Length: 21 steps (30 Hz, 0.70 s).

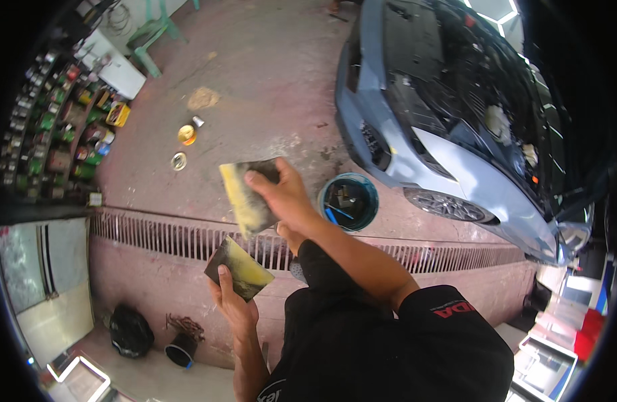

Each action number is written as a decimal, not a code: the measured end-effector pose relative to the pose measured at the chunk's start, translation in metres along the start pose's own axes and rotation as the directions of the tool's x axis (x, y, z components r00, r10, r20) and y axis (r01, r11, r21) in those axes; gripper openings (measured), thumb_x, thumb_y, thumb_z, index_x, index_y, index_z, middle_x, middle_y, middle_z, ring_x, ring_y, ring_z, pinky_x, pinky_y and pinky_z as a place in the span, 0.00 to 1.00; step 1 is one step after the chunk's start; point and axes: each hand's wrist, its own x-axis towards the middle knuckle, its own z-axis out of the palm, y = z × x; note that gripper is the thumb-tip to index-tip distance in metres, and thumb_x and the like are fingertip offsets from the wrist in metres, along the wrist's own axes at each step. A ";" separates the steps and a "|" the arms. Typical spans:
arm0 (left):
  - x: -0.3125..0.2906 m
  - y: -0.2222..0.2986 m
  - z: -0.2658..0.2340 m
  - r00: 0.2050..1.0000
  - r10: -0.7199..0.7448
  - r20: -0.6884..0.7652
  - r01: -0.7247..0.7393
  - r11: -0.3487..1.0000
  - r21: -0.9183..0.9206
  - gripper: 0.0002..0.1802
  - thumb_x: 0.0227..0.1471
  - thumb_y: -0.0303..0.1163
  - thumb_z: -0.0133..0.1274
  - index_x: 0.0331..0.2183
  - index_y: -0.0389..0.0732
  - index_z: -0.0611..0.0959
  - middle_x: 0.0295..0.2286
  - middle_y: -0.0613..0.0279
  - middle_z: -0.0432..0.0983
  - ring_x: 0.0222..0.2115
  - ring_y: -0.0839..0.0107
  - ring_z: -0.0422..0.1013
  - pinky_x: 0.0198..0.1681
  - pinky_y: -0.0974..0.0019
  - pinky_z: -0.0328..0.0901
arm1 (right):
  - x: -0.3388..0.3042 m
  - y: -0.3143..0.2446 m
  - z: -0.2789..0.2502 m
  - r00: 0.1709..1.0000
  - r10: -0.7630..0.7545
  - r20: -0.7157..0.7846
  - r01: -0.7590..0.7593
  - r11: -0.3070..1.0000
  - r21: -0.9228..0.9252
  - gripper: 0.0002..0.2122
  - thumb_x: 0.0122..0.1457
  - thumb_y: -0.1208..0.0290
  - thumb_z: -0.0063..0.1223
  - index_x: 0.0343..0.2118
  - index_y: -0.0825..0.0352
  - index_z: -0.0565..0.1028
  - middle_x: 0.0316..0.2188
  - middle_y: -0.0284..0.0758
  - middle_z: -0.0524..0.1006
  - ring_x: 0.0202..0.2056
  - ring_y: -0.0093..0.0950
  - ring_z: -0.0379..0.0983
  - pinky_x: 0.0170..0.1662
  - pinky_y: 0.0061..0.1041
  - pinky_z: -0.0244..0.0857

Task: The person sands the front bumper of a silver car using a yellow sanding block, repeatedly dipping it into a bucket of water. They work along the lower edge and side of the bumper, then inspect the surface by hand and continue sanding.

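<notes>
My left hand grips a dark, flat, rectangular putty spreader, its thumb on the near corner. Yellow paste covers the upper right part of that face. Farther forward and a little to the right, my right hand pinches a second dark flat putty spreader, thumb on top. A wide yellow band of paste runs down its left side, slightly blurred. The two spreaders are close together but look apart. The fingers under each one are mostly hidden.
A blue bucket with tools stands right of my right hand. Beyond it is a grey-blue car, engine bay exposed. A slotted drain grate crosses the floor. An open yellow can and shelves of cans are at left.
</notes>
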 end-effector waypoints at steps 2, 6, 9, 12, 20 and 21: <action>0.024 0.011 -0.009 0.980 -0.193 0.040 0.195 0.977 -0.086 0.24 0.73 0.37 0.52 0.63 0.37 0.74 0.51 0.58 0.80 0.51 0.67 0.77 0.57 0.60 0.72 | 0.029 -0.009 0.003 0.936 0.351 0.019 -0.350 0.936 -0.028 0.20 0.65 0.54 0.69 0.45 0.68 0.78 0.35 0.34 0.83 0.36 0.21 0.80 0.39 0.28 0.75; 0.094 -0.002 0.030 0.862 -0.436 0.259 0.490 0.847 -0.203 0.22 0.73 0.35 0.51 0.63 0.38 0.74 0.52 0.59 0.80 0.52 0.68 0.78 0.57 0.61 0.72 | 0.087 0.033 0.011 0.837 0.465 0.288 -0.444 0.885 -0.138 0.20 0.62 0.54 0.73 0.43 0.66 0.79 0.35 0.31 0.82 0.35 0.20 0.78 0.39 0.24 0.73; 0.159 0.011 0.043 0.878 -0.424 0.220 0.466 0.862 -0.199 0.20 0.72 0.33 0.51 0.61 0.38 0.75 0.51 0.60 0.80 0.52 0.68 0.78 0.57 0.61 0.73 | 0.114 0.054 0.005 0.817 0.452 0.358 -0.421 0.892 -0.167 0.19 0.62 0.52 0.72 0.42 0.64 0.80 0.34 0.29 0.82 0.37 0.20 0.77 0.39 0.25 0.71; 0.217 0.030 0.043 0.891 -0.414 0.188 0.442 0.886 -0.143 0.18 0.72 0.33 0.51 0.59 0.39 0.77 0.50 0.60 0.81 0.49 0.69 0.78 0.54 0.61 0.74 | 0.173 0.051 -0.033 0.830 0.466 0.307 -0.178 0.742 -0.646 0.15 0.66 0.58 0.69 0.45 0.64 0.80 0.34 0.30 0.82 0.36 0.23 0.77 0.39 0.28 0.70; 0.351 0.046 0.073 0.924 -0.375 0.079 0.355 0.915 0.189 0.16 0.70 0.29 0.51 0.56 0.35 0.80 0.44 0.59 0.83 0.42 0.71 0.81 0.45 0.65 0.77 | 0.192 0.021 -0.018 0.561 -0.265 0.785 0.825 0.257 -0.503 0.15 0.53 0.73 0.67 0.45 0.58 0.83 0.39 0.33 0.80 0.40 0.36 0.77 0.41 0.34 0.72; 0.358 0.045 0.070 0.918 -0.369 0.143 0.336 0.918 0.209 0.16 0.70 0.30 0.51 0.55 0.34 0.80 0.44 0.59 0.83 0.42 0.71 0.80 0.47 0.65 0.76 | 0.188 0.026 -0.012 0.557 -0.251 0.792 0.824 0.286 -0.489 0.16 0.53 0.73 0.67 0.46 0.57 0.84 0.41 0.32 0.80 0.41 0.36 0.77 0.42 0.34 0.73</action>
